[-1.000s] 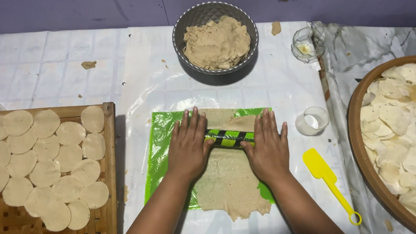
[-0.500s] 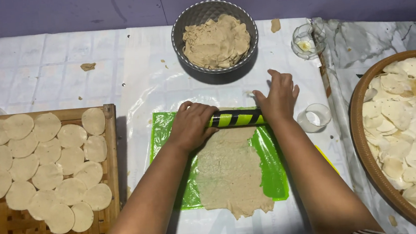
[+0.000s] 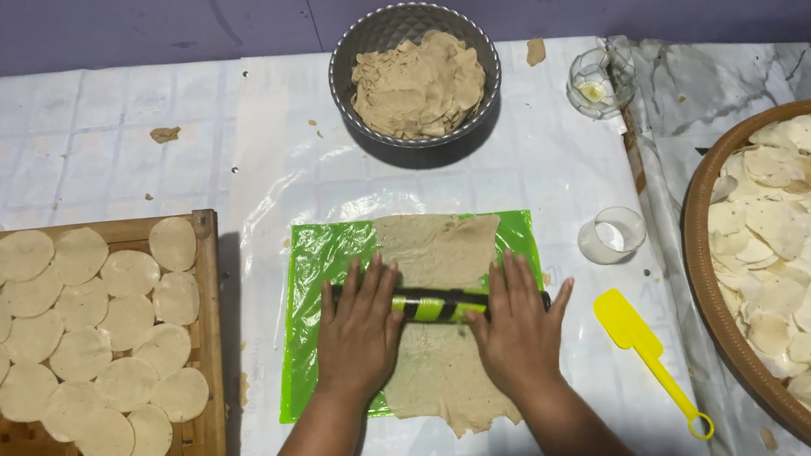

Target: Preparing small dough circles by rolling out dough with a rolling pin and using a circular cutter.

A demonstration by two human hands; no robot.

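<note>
Two flat hands press a striped roller across a sheet of dough.

A woven tray [image 3: 213, 372] at far left carries cut dough rounds [image 3: 73, 335]. The left hand [image 3: 361, 330] and right hand [image 3: 517, 331] lie palm-down, fingers spread, on the black-and-green roller [image 3: 440, 305], gripping nothing; it lies crosswise on the dough sheet [image 3: 443, 371] over green plastic [image 3: 310, 305]. A yellow spatula [image 3: 646, 354] lies just right, beside a round basket [image 3: 717, 328].

one rolling pin [image 3: 440, 305], one yellow spatula [image 3: 646, 349], two glass cups [image 3: 612, 235].
</note>
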